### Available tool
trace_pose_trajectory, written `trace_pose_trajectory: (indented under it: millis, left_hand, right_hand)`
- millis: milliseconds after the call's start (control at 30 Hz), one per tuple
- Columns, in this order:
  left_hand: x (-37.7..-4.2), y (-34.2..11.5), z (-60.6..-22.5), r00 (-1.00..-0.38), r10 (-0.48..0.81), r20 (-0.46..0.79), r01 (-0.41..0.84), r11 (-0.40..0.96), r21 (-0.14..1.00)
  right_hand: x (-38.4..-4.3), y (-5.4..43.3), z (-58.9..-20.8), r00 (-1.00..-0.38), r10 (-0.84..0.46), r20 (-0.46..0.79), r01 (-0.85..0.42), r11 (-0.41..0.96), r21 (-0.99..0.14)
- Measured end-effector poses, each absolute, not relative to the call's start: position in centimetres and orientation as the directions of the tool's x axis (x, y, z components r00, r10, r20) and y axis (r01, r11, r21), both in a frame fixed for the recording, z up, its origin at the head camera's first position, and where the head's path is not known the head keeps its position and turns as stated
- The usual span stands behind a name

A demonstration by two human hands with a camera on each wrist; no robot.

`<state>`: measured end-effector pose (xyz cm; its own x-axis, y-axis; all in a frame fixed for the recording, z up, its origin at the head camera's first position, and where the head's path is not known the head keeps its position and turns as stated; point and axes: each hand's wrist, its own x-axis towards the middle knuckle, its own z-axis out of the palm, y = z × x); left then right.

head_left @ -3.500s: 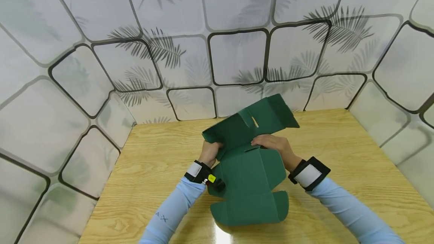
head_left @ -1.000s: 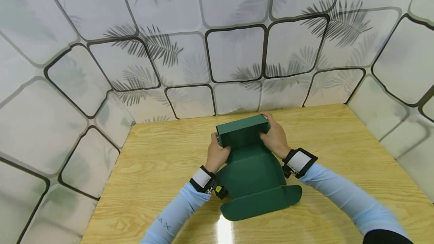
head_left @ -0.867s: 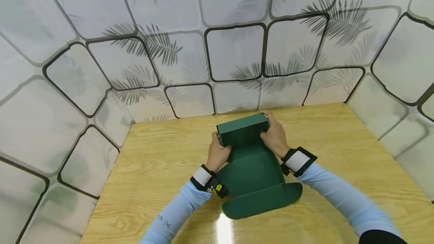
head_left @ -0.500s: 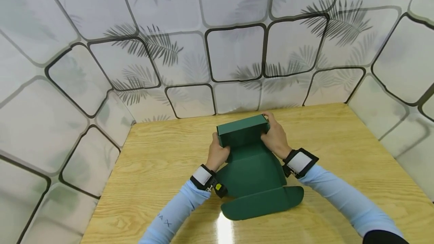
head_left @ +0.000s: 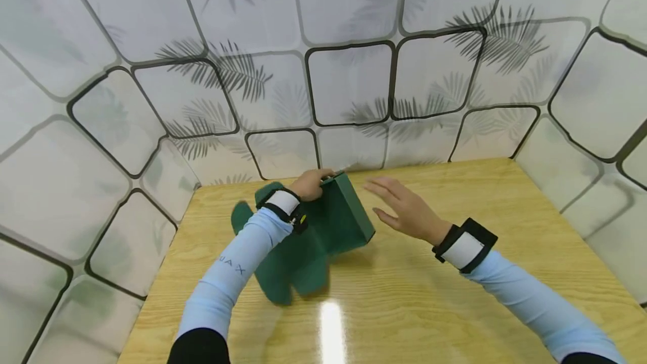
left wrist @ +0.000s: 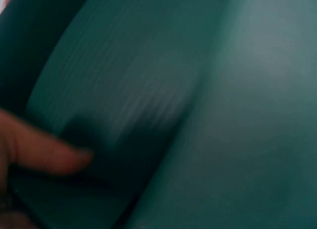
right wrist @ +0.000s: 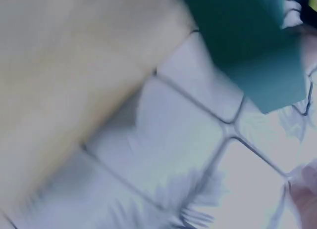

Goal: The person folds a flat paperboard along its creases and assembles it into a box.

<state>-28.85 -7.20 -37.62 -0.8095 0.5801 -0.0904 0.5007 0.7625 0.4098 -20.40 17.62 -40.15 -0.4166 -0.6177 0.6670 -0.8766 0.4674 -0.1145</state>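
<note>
A green cardboard box point(head_left: 328, 223), partly folded, is turned so its raised wall faces right and its lid flaps spread to the left and front. My left hand point(head_left: 309, 185) grips the box at its far end, thumb on the inner side; the left wrist view shows that thumb point(left wrist: 49, 152) against the green card, blurred. To the right of the box, my right hand point(head_left: 404, 209) is apart from it with fingers extended. The right wrist view catches the box's folded wall point(right wrist: 247, 51) and only a blurred bit of the hand at the edge.
The box is over a wood-grain table point(head_left: 429, 296). A pale wall covering point(head_left: 354, 83) with dark outlines and leaf prints rises behind the table's far edge and along both sides. Each wrist wears a black strap point(head_left: 465, 245).
Earlier both hands held the box with its lid toward me. The box has since turned clockwise, lid to the left. My right hand has let go; my left moved to its far end.
</note>
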Motion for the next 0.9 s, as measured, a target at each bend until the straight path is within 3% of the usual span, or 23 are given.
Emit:
trace_pose_trajectory:
  millis: [67,133,200,233,300,400,467,533,600,667,800,900]
  left_hand:
    - [-29.5,-6.6,-37.2,-0.701,0.69,-0.179,0.639,0.72,0.27]
    - [-29.3,-5.5,-37.2,-0.605,0.764,-0.223,0.754,0.64,0.146]
    - [-29.3,-4.5,-38.8,-0.541,0.807,-0.236,0.82,0.568,0.063]
    - [-28.7,-3.8,-39.1,-0.512,0.82,-0.257,0.846,0.533,0.013]
    - [-27.1,-2.5,-39.8,-0.458,0.842,-0.285,0.886,0.459,-0.067]
    - [-24.0,-0.4,-39.7,-0.384,0.85,-0.361,0.923,0.361,-0.13]
    - [-22.4,0.5,-39.9,-0.34,0.872,-0.353,0.94,0.3,-0.165]
    - [-21.0,1.4,-39.9,-0.314,0.881,-0.354,0.945,0.251,-0.211]
    - [-19.9,2.1,-39.9,-0.297,0.878,-0.376,0.94,0.202,-0.274]
    - [-19.3,2.7,-40.2,-0.292,0.863,-0.412,0.932,0.16,-0.326]
    - [-18.8,3.3,-41.0,-0.295,0.832,-0.47,0.918,0.109,-0.382]
    - [-19.3,3.5,-42.0,-0.296,0.822,-0.486,0.933,0.138,-0.333]
  right_hand:
    - [-20.3,17.0,-39.8,-0.188,-0.704,0.685,-0.931,0.35,0.105]
    - [-20.0,16.1,-39.5,-0.039,-0.724,0.689,-0.947,0.247,0.206]
    - [-19.9,15.4,-39.2,0.013,-0.672,0.74,-0.951,0.22,0.217]
    - [-20.0,15.1,-39.0,0.0,-0.625,0.781,-0.956,0.228,0.182]
    - [-20.3,14.8,-38.7,-0.104,-0.509,0.854,-0.962,0.269,0.043]
    - [-21.1,14.8,-37.9,-0.431,-0.358,0.828,-0.886,0.341,-0.313]
    - [-21.9,14.8,-37.4,-0.679,-0.323,0.659,-0.733,0.339,-0.589]
    - [-22.6,14.9,-37.3,-0.849,-0.336,0.409,-0.514,0.339,-0.788]
    - [-23.3,15.0,-37.7,-0.908,-0.379,0.178,-0.313,0.33,-0.891]
    - [-23.7,15.0,-38.3,-0.904,-0.427,0.04,-0.193,0.322,-0.927]
    - [-23.7,15.1,-39.6,-0.895,-0.447,-0.011,-0.123,0.27,-0.955]
    - [-23.5,15.2,-40.5,-0.91,-0.414,-0.004,-0.104,0.238,-0.966]
